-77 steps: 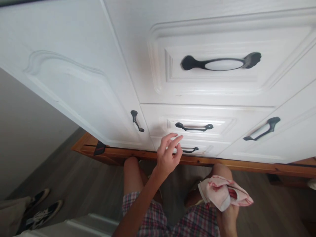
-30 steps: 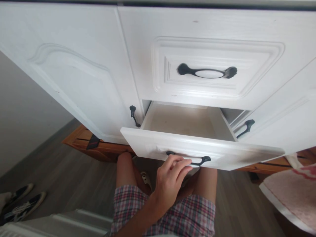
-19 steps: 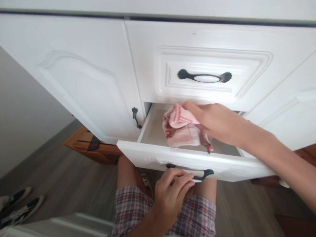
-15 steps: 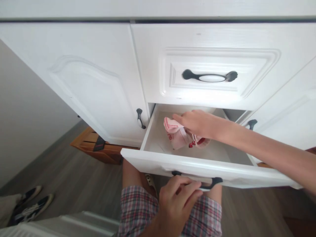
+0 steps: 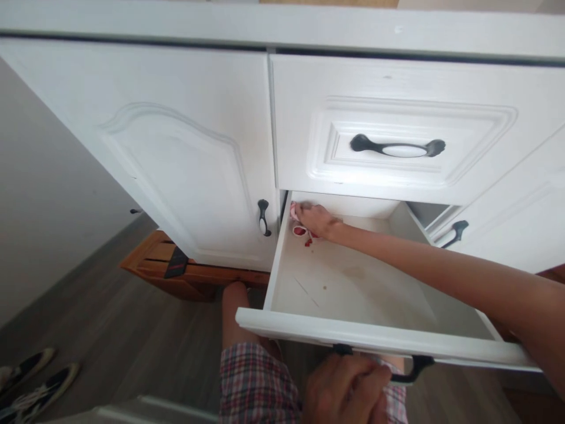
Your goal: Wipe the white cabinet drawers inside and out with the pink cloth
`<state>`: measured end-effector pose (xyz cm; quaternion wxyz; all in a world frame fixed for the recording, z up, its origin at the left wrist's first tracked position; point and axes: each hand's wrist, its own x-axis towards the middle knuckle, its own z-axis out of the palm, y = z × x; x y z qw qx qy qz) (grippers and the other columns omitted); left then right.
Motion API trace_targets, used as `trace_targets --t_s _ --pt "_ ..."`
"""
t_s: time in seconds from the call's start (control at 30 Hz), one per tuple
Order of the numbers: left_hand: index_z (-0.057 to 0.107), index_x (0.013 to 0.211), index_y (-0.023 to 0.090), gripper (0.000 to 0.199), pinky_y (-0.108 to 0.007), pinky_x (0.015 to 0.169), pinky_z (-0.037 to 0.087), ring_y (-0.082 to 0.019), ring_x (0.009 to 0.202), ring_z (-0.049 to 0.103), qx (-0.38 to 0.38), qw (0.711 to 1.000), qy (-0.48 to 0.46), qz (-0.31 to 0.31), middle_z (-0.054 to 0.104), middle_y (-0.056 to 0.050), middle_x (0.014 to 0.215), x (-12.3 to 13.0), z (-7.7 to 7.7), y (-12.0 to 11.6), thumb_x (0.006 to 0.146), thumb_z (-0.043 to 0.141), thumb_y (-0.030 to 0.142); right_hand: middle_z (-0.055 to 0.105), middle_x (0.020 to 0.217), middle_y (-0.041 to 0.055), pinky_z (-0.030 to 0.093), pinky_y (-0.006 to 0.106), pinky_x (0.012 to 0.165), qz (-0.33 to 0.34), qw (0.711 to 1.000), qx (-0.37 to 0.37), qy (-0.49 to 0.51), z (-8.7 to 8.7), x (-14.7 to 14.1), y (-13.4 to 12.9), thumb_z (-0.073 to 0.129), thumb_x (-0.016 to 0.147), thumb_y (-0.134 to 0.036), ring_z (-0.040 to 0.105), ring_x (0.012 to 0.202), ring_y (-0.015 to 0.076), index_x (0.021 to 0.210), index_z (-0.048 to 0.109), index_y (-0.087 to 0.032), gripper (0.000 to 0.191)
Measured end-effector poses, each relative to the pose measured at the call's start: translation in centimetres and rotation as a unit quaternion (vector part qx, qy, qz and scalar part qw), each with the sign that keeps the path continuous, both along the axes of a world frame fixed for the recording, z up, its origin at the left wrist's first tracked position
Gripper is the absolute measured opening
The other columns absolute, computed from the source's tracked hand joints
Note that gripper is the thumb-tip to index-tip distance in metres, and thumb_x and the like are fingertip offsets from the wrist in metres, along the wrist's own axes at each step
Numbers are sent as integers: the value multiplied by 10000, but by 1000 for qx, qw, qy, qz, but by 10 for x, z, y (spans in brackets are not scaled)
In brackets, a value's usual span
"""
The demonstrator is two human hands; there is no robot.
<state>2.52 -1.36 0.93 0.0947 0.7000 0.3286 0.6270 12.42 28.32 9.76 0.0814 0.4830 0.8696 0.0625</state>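
Deep in the pulled-out white drawer point(image 5: 375, 335), my right hand point(image 5: 316, 221) is closed on a small white-and-red cloth item point(image 5: 293, 210) at the back left corner. The hand covers most of it. A round opening with a red inside point(image 5: 299, 231) and a red trim piece point(image 5: 308, 242) show below the fingers; I cannot tell whether they belong to the same item. Down at the drawer front, my left hand point(image 5: 346, 388) has its fingers curled at the dark drawer handle point(image 5: 415, 370), partly covering it.
Above is a shut drawer with a dark-and-white handle point(image 5: 399, 148). A cabinet door point(image 5: 185, 194) stands left of it. Below that door lies a brown wooden piece point(image 5: 176, 274). Another person's shoes point(image 5: 53, 386) are on the floor at the lower left.
My right hand has moved with the cloth item from the middle of the drawer to its back left corner. The drawer appears farther out, with my left hand still at its handle.
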Motion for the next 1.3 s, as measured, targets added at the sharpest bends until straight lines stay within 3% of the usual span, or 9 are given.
trace_targets --t_s 0.17,0.3,0.43,0.53,0.7,0.9,1.1,1.2,1.3 --pt "749 1244 232 347 -267 662 618 -161 675 750 9 997 59 -58 816 -29 913 -17 9 6 997 516 158 603 1322 168 496 350 862 50 998 -47 2 1 21 -9 475 1059 -228 628 943 235 1388 526 -171 337" --pt "754 1205 205 350 -243 677 620 -139 650 735 53 993 71 -76 813 -7 907 -24 8 13 937 552 106 587 1249 107 446 311 709 122 984 -128 12 6 19 -62 522 1030 -221 573 732 157 1416 510 -220 386" --pt "770 1189 229 361 -223 798 636 -133 755 780 53 996 31 -61 813 -16 942 -16 -5 15 968 513 105 601 1232 103 436 320 662 215 956 -201 9 16 3 -126 577 1031 -258 614 727 164 1453 484 -242 432" --pt "786 1163 261 352 -236 874 648 -133 788 789 53 998 8 -42 810 -18 959 -13 -9 15 997 498 145 621 1232 105 417 314 636 239 946 -217 -16 27 -4 -143 552 1052 -241 634 725 164 1448 494 -245 401" --pt "775 1210 241 345 -213 839 656 -134 803 791 55 992 81 -78 811 -15 943 -27 1 18 992 532 134 680 1146 87 386 288 649 210 965 -147 -62 48 3 -106 526 1019 -126 646 749 165 1369 565 -245 372" --pt "777 1241 234 339 -242 796 655 -137 724 763 60 991 91 -81 778 -19 893 -28 -5 17 1062 496 177 702 1206 149 441 311 768 44 993 29 -102 64 59 -31 591 860 16 669 848 224 1539 515 -191 714" --pt "779 1185 218 324 -232 775 640 -128 671 741 78 994 57 -59 752 -11 840 -19 -12 17 1086 474 170 580 1462 199 494 339 857 38 996 -36 -79 26 108 -17 566 836 11 673 1086 286 1616 465 -217 819" --pt "772 1174 224 313 -238 766 638 -135 681 749 65 993 73 -62 759 -11 843 -21 -8 17 1089 475 175 556 1481 208 513 340 869 16 995 -91 -32 12 110 -31 584 837 -24 679 1041 266 1617 462 -200 809" --pt "768 1171 215 294 -240 753 635 -135 692 755 62 991 89 -73 766 -14 857 -24 -6 18 1089 488 183 624 1359 170 534 322 823 19 982 -186 26 13 102 -61 624 856 -102 679 913 222 1686 372 -191 872"
